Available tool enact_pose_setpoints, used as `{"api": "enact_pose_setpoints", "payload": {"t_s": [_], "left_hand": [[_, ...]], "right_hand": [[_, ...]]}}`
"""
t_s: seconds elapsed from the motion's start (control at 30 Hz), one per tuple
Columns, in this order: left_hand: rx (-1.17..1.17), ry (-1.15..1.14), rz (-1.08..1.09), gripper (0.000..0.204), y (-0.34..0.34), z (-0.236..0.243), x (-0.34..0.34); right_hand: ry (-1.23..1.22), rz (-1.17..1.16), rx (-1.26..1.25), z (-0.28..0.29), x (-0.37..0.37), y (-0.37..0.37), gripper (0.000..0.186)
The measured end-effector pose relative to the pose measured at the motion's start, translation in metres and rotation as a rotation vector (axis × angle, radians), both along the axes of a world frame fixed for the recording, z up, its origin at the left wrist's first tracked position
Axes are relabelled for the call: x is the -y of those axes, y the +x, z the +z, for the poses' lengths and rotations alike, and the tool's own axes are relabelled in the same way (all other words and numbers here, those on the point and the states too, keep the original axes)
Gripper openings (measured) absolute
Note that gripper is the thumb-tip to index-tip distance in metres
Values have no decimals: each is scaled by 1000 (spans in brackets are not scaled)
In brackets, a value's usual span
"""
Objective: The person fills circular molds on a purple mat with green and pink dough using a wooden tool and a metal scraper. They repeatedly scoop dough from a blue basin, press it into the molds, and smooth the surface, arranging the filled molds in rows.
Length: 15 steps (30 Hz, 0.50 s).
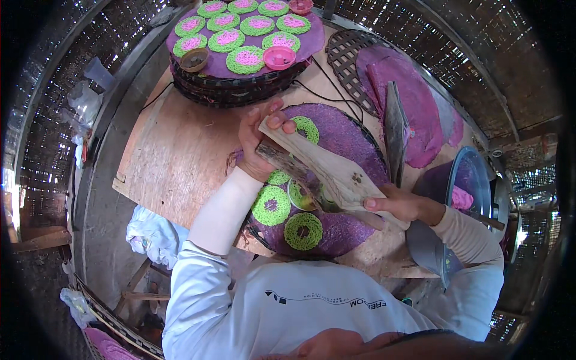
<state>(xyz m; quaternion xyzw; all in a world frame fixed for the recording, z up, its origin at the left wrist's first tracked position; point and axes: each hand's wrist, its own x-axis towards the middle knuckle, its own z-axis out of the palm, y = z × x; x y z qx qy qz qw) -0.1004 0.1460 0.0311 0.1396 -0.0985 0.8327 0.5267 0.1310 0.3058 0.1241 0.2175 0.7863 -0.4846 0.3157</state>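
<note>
At wooden table (162, 162), grasping paired boards (330, 165) with left hand (255, 141) and right hand (407, 204), holding them above green rings (258, 207) on purple cloth (354, 141).

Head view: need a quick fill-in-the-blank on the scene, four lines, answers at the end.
1. The left hand and the right hand hold long pieces made of ____.
2. The far basket bears green discs with ____ centres.
3. Below the held pieces lies a round sheet coloured ____.
4. The tub stands on the person's ____ side.

Missing words: wood; pink; purple; right.
</note>
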Motion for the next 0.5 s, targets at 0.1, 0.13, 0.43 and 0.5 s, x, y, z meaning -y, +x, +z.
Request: {"api": "enact_pose_setpoints", "payload": {"t_s": [0.1, 0.13, 0.43, 0.5], "left_hand": [[-23, -37, 2, 26, 7, 3, -8], [-17, -19, -13, 25, 7, 2, -10], [-90, 101, -96, 22, -15, 11, -21], [-140, 102, -73, 21, -21, 19, -16]], "right_hand": [[66, -1, 33, 16, 0, 0, 85], [102, 7, 61, 20, -1, 0, 85], [241, -1, -75, 20, 6, -13, 70], [196, -23, -135, 16, 11, -17, 68]]}}
